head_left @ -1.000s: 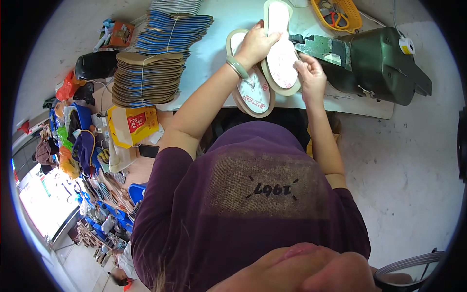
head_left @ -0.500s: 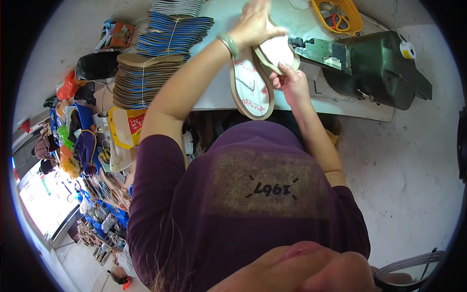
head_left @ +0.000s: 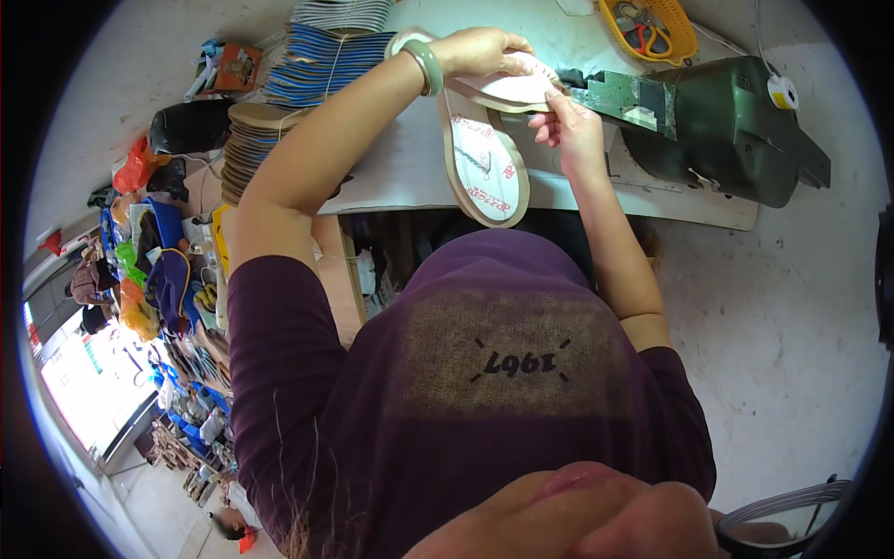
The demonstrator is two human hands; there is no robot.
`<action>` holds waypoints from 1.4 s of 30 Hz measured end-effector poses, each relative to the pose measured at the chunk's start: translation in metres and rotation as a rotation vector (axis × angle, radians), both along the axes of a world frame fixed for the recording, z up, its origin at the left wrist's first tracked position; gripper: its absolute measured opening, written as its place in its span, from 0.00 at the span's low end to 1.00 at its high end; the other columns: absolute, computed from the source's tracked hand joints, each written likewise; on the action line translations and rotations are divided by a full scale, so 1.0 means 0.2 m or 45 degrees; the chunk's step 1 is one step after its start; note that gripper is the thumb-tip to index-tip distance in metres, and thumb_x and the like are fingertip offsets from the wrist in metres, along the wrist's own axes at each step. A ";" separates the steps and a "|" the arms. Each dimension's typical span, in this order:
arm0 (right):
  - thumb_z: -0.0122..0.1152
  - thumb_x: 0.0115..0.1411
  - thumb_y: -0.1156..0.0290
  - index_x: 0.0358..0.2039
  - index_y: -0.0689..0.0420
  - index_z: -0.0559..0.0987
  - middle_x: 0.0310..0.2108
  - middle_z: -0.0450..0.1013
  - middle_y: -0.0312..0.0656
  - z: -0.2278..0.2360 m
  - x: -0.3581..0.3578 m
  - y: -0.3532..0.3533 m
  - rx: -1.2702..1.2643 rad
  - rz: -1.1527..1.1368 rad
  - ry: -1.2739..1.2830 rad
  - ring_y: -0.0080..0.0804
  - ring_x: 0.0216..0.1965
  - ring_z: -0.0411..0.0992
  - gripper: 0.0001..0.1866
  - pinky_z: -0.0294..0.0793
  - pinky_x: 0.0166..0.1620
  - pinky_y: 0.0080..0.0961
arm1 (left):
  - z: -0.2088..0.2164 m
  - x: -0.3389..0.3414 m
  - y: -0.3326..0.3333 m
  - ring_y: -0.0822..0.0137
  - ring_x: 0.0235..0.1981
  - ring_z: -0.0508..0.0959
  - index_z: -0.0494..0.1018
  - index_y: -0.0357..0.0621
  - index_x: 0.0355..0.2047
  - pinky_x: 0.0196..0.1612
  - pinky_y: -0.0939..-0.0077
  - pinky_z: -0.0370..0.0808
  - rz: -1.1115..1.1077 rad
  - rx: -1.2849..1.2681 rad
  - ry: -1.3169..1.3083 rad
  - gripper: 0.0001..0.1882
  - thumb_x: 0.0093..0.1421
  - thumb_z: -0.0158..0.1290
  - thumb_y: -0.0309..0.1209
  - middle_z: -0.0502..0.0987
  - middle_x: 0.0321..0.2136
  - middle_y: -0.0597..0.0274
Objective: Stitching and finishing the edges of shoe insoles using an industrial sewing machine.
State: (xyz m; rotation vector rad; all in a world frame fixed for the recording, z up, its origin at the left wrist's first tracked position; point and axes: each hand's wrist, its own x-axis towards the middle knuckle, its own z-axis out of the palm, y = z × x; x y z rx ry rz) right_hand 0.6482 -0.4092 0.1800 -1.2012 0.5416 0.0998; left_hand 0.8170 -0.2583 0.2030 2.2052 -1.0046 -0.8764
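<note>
A white insole (head_left: 507, 87) with a tan rim lies crosswise between my hands, its edge at the small working end of a dark green sewing machine (head_left: 722, 130). On its far edge, my left hand (head_left: 484, 54), with a pale green bangle on the wrist, holds it with bent fingers. At the insole's right end, my right hand (head_left: 573, 126) pinches the rim between thumb and fingers. Partly under it, a second insole (head_left: 486, 177) with red print lies lengthwise, its rounded end over the table's near edge. The stitching point is too small to make out.
Tied stacks of blue-edged insoles (head_left: 321, 65) and tan insoles (head_left: 247, 154) stand at the left. A yellow basket (head_left: 684, 47) with scissors sits at the far right of the white table (head_left: 391, 172). Bags and clutter (head_left: 149, 242) fill the left side.
The upper insole has turned from lengthwise to crosswise. My left hand has come nearer and left along it; my right hand has moved slightly away from me, still pinching its rim.
</note>
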 end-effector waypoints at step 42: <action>0.51 0.66 0.64 0.49 0.71 0.72 0.34 0.76 0.44 0.00 -0.41 0.07 0.775 0.300 -0.039 0.29 0.34 0.75 0.20 0.75 0.39 0.23 | -0.16 -0.46 -0.12 0.44 0.36 0.80 0.71 0.32 0.41 0.40 0.58 0.75 1.190 -0.449 -0.208 0.26 0.57 0.55 0.47 0.79 0.33 0.38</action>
